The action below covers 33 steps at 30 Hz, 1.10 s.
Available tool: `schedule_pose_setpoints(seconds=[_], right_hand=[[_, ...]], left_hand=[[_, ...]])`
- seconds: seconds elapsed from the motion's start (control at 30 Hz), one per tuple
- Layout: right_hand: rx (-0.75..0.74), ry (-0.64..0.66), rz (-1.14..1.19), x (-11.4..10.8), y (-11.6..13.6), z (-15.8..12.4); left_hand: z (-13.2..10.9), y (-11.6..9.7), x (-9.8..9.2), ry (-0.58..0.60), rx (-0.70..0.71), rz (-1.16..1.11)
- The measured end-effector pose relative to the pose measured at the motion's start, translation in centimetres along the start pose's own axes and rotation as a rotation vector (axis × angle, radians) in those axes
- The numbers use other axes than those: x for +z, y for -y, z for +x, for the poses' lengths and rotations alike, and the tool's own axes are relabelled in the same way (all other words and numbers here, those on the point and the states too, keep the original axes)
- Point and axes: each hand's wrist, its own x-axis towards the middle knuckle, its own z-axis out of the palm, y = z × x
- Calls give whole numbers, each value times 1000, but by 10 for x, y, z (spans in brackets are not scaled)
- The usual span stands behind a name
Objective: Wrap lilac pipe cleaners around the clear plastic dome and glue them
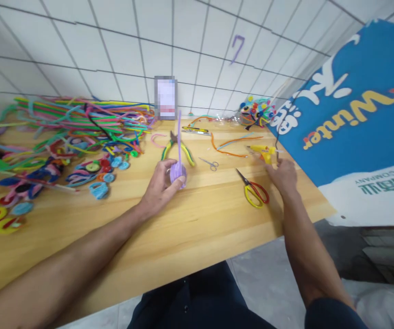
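Observation:
My left hand [159, 185] is closed around a purple pipe-cleaner coil [178, 173], whose free end stands straight up above the wooden table [197, 228]. My right hand [284, 176] reaches to the right side of the table. Its fingers are on the handle of a yellow glue gun [263, 151] lying there. Red-and-yellow scissors [254, 192] lie just left of that hand.
A big heap of coloured pipe cleaners [80, 119] and coiled pieces [46, 178] fills the left of the table. Yellow-green pliers [178, 148], small silver scissors [210, 163], loose orange stems [231, 148] and a bag of pompoms [255, 112] lie behind. A blue box [354, 119] stands at the right.

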Motion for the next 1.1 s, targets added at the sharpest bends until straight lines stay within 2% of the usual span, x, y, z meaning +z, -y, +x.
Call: schedule_pose_setpoints(seconds=[0.07, 0.1, 0.2, 0.27, 0.37, 0.47, 0.63, 0.8, 1.1], right_hand=[[-27, 19, 21, -15, 9, -17], [-94, 68, 129, -20, 20, -27], [-357, 304, 522, -29, 74, -61], [-457, 453, 688, -27, 122, -82], [-523, 621, 840, -14, 184, -101], [-513, 775, 932, 2, 219, -107], [-431, 822, 1034, 19, 234, -108], [-351, 808, 1066, 20, 235, -111], [-318, 836, 1054, 28, 239, -115]], left_hand=[[1, -2, 1, 13, 1, 40], [2, -3, 2, 21, 9, 54], [3, -6, 2, 31, 43, 83], [3, -8, 3, 32, 66, 105], [4, -11, 4, 32, 105, 129], [4, -12, 4, 30, 158, 147], [5, -11, 5, 26, 194, 149], [6, -13, 5, 44, 206, 176], [6, -12, 5, 40, 221, 171]])
